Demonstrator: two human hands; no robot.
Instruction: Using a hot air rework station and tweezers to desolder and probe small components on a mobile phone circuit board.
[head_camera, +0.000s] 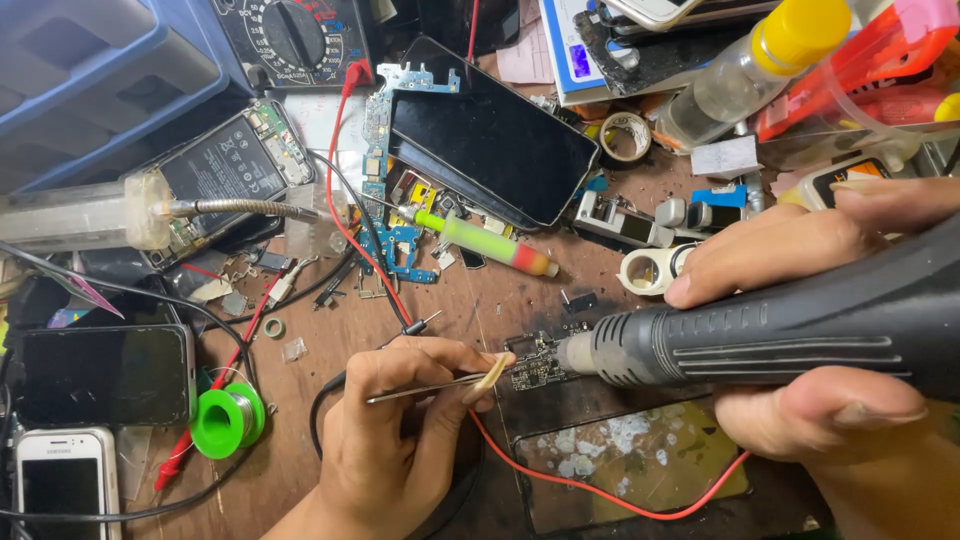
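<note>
left hand (385, 440): pinching thin metal tweezers (430, 387)
right hand (800, 330): gripping ribbed black hot-air gun (780, 335)
nozzle: over small dark circuit board (537, 362)

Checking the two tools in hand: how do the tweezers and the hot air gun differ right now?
The tweezers are thin bright metal, pinched in the left hand; the hot air gun is thick, black and ribbed, gripped by the right hand. Both point at the small circuit board.
</note>
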